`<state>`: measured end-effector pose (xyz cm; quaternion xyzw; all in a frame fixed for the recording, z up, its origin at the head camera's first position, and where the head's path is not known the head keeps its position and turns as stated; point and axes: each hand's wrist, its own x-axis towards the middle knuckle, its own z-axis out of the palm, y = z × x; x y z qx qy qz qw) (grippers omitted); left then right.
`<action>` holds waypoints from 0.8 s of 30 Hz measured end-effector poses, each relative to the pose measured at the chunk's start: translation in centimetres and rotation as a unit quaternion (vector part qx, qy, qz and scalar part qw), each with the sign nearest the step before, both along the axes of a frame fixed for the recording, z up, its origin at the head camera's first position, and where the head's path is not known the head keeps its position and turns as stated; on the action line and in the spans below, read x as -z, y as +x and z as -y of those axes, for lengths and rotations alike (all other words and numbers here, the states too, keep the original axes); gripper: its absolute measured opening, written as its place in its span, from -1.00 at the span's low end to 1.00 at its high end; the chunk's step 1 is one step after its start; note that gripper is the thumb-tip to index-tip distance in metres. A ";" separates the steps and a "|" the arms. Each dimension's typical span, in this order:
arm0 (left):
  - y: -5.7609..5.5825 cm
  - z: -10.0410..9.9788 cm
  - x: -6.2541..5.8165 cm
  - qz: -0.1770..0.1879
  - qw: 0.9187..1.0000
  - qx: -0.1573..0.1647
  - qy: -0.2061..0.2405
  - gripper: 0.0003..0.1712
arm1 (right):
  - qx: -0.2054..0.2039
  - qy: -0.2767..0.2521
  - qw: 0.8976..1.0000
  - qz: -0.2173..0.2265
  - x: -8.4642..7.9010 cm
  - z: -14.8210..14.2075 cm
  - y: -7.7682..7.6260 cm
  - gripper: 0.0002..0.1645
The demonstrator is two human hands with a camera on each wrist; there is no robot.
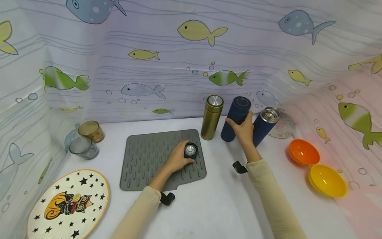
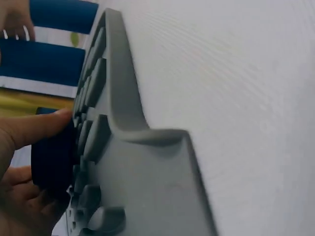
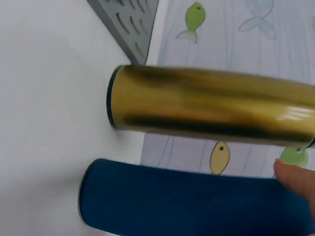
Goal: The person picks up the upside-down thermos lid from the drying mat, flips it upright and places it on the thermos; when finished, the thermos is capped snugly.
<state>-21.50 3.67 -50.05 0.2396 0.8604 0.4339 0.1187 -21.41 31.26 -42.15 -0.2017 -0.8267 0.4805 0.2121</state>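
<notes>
My left hand (image 1: 178, 156) grips a dark flask lid (image 1: 190, 150) by its sides, low over the grey ridged drying mat (image 1: 137, 162); its inner side with a pale round centre faces up. In the left wrist view, thumb and fingers stand on either side of the lid (image 2: 51, 157). With my right hand (image 1: 245, 131) I hold a navy flask (image 1: 229, 127) that has its lid on, standing upright on the table. A second navy flask (image 1: 262, 127), without a lid and showing its steel mouth, stands right of that hand. Left of the held flask is a gold flask (image 1: 210, 119) with a silver-topped lid.
An orange bowl (image 1: 303, 152) and a yellow bowl (image 1: 327, 181) sit at the right. Two tinted glasses, one amber (image 1: 91, 131) and one grey (image 1: 84, 148), stand at the back left. An oval placemat (image 1: 95, 192) with stars lies front left. A fish-print curtain (image 1: 167, 76) closes the back.
</notes>
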 end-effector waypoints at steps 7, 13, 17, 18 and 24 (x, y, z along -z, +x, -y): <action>0.6 0.6 -1.4 -0.025 0.999 -0.018 0.029 -0.09 | -0.050 -0.049 0.997 0.043 -0.6 2.7 4.0 0.23; 2.4 1.8 -5.3 -0.064 0.997 0.013 0.048 -0.12 | -0.162 -0.139 0.971 0.106 -1.3 6.5 8.3 0.01; 4.0 2.8 -7.2 -0.090 0.993 0.043 0.054 -0.14 | -0.283 -0.233 0.917 0.154 -1.4 8.6 9.8 -0.20; 4.4 3.0 -7.6 -0.093 0.993 0.052 0.059 -0.14 | -0.309 -0.256 0.902 0.162 -1.3 9.0 10.0 -0.23; 6.3 3.4 -9.2 -0.109 0.988 0.087 0.063 -0.20 | -0.372 -0.352 0.845 0.153 -1.1 10.5 11.0 -0.36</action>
